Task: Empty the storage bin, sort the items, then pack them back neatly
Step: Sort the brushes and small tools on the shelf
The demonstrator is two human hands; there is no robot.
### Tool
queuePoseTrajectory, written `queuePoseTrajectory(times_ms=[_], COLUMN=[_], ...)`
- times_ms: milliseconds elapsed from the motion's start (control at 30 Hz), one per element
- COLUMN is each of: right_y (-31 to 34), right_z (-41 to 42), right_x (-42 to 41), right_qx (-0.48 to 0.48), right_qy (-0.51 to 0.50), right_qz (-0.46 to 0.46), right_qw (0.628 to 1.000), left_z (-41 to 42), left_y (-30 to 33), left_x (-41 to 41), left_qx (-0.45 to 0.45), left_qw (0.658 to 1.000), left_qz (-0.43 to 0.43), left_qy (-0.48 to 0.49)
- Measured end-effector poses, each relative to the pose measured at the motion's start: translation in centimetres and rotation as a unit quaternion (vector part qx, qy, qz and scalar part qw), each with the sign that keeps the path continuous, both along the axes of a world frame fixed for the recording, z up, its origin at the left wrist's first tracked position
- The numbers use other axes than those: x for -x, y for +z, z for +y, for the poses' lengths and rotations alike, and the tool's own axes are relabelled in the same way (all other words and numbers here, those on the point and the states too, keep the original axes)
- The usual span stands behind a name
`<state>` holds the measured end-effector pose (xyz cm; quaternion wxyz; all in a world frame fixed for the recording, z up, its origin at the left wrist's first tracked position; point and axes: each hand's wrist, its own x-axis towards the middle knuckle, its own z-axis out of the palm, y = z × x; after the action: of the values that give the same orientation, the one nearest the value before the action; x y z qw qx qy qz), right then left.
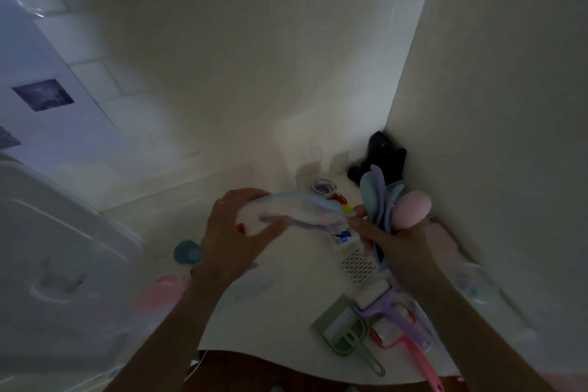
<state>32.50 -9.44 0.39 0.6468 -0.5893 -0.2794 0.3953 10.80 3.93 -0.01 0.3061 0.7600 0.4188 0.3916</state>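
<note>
My left hand (235,232) grips one end of a soft, pale blue and white fluffy item (302,210) held above the white table (273,315). My right hand (394,245) holds a bunch of flat pastel pieces (381,197), teal, lilac and blue, together with a pink rounded one (413,210); its fingertips also touch the fluffy item's right end. A white mesh-sided container (358,264) lies on the table under the hands. The view is dim and blurred.
On the table's near right lie a green comb-like scoop (345,328), a purple lint roller (394,312) and a pink-handled one (420,360). A black object (381,153) sits in the corner by the wall. A teal lid (187,251) and a white plastic bin (57,264) are at the left.
</note>
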Motion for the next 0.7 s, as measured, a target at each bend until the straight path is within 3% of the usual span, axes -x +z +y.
queuePoseTrajectory(times_ms=[100,233,267,333,400,533,700], right_y=[-0.1,0.1,0.1,0.0,-0.2,-1.2,-2.3], right_z=[0.6,0.7,0.7,0.6,0.6,0.5,0.3], right_x=[1.1,1.1,1.0,0.9,1.0,0.7,-2.4], right_qx=[0.002,0.015,0.018,0.01,0.001,-0.012,-0.077], right_qy=[-0.016,-0.048,-0.047,-0.039,-0.031,-0.046,-0.088], right_qz=[-0.004,0.007,0.008,0.006,0.002,0.036,0.206], right_qw=[1.0,0.999,0.999,0.999,1.0,0.998,0.972], left_z=[-1.1,-1.6,-1.7,-2.1,-2.6,-2.9,-0.9], left_y=[1.1,1.6,1.4,1.5,1.4,0.7,-0.9], left_x=[-2.8,-4.7,-4.9,-5.8,-6.6,-6.7,-2.3], left_qx=[-0.223,-0.332,-0.32,-0.208,-0.111,-0.113,-0.122], left_qw=[0.969,0.932,0.938,0.97,0.979,0.97,0.958], left_qz=[0.104,0.143,0.129,0.064,0.031,0.078,0.175], left_qy=[-0.005,-0.001,-0.021,-0.108,-0.167,-0.202,-0.193])
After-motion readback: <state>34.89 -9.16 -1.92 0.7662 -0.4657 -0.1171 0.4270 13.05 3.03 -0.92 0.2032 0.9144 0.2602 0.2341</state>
